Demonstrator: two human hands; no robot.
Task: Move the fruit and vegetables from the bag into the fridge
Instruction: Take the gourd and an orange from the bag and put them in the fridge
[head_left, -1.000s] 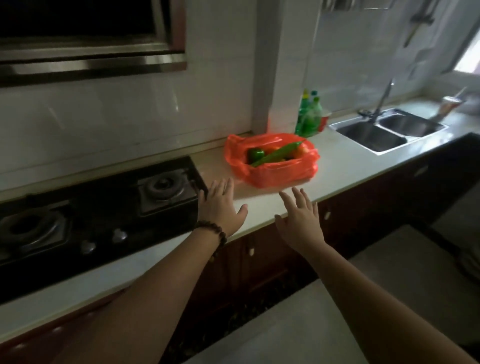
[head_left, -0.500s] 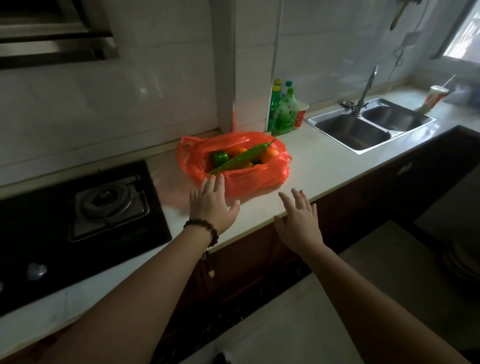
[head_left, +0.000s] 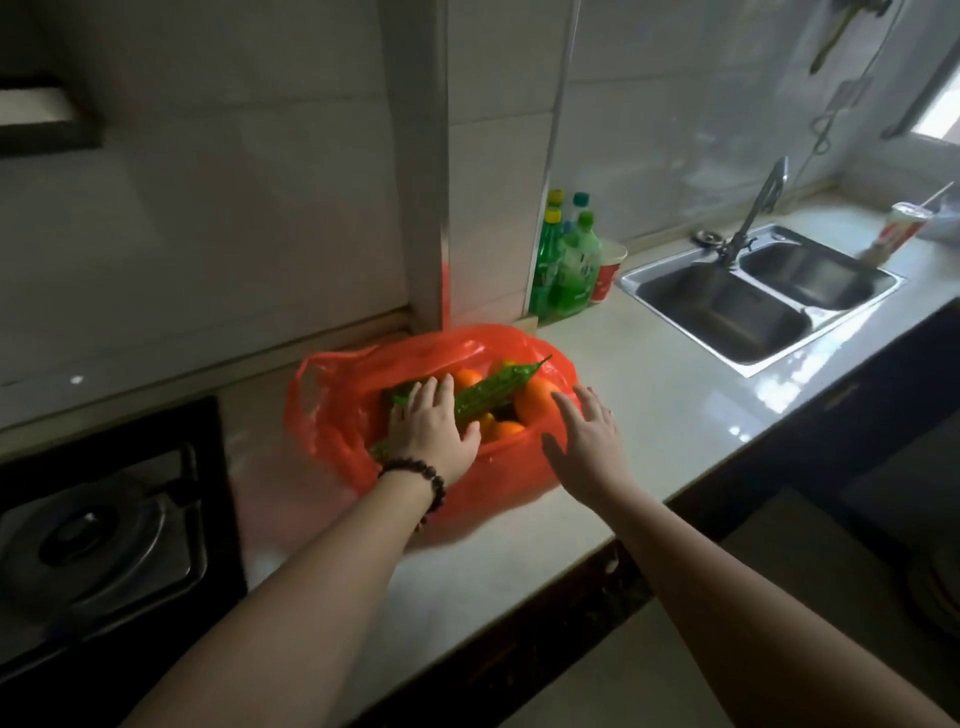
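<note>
Both hands have moved forward from the counter edge to the red bag (head_left: 332, 441): the left hand (head_left: 431, 423) now lies inside its mouth, fingers spread flat over the long green gourd (head_left: 493, 389), while the right hand (head_left: 589, 436), fingers straight and apart, rests against the bag's right side. Behind the bag stand green bottles (head_left: 569, 270) and a red cup (head_left: 608, 273); right of it is the double sink (head_left: 753, 306), left of it the gas hob (head_left: 98, 535). Inside the bag, oranges (head_left: 535, 397) lie beside the gourd.
</note>
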